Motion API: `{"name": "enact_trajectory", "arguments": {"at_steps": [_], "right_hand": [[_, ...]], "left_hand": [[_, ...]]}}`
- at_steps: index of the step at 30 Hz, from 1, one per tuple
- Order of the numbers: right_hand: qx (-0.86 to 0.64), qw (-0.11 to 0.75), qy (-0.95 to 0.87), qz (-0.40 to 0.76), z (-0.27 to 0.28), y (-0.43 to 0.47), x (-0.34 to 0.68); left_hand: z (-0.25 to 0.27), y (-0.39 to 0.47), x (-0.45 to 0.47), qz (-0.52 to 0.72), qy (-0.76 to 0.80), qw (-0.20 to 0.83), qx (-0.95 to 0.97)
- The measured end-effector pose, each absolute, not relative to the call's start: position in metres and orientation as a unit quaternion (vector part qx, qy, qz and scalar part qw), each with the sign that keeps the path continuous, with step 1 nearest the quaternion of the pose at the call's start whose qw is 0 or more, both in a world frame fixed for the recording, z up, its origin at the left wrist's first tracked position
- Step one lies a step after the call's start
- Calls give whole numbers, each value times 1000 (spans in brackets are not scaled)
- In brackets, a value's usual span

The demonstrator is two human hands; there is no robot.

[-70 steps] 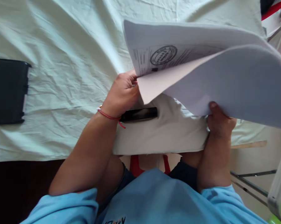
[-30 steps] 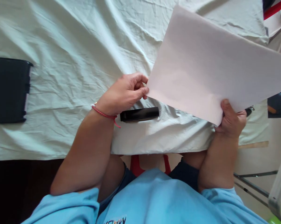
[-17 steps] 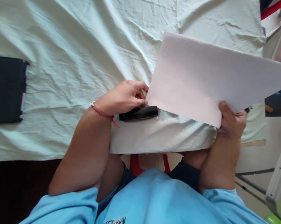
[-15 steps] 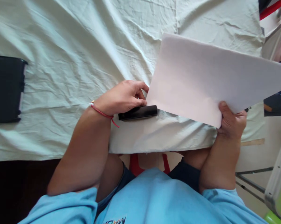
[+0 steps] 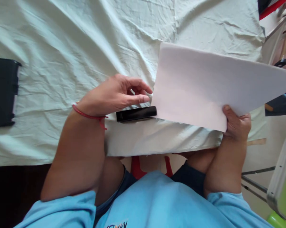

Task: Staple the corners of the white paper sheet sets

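Observation:
My right hand (image 5: 238, 125) grips white sheets of paper (image 5: 192, 85) by their lower right edge, thumb on top and fingers underneath. The sheets slant up to the right over the cloth. At their lower left corner lies a black stapler (image 5: 136, 114), its right end meeting the paper; whether the corner sits between its jaws I cannot tell. Just above the stapler hovers my left hand (image 5: 119, 93), thumb and fingers apart and holding nothing. Its fingertips are close to the paper's left edge.
A wrinkled pale green cloth (image 5: 73, 47) covers the table, its front edge close to my lap. At the far left lies a black flat case (image 5: 2, 91). Metal-framed furniture (image 5: 279, 171) stands beyond the table on the right.
My left hand has lifted off the stapler and drawn slightly left, its fingers spreading. The paper's left part has dropped a little, while my right hand keeps its grip.

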State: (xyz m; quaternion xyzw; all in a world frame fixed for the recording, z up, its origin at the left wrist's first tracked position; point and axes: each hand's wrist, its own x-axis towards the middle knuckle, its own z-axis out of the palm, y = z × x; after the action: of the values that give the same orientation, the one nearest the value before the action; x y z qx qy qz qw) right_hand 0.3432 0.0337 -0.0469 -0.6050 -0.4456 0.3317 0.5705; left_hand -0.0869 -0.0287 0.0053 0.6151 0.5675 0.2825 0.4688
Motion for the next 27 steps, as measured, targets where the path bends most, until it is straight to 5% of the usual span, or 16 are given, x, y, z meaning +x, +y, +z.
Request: {"name": "enact_trajectory", "arguments": {"at_steps": [11, 27], "right_hand": [[-614, 556, -440, 348, -49, 35, 349], [-603, 552, -456, 351, -46, 37, 351]], "left_hand": [[1, -24, -89, 215, 454, 493, 710], [2, -24, -87, 175, 509, 522, 662]]}}
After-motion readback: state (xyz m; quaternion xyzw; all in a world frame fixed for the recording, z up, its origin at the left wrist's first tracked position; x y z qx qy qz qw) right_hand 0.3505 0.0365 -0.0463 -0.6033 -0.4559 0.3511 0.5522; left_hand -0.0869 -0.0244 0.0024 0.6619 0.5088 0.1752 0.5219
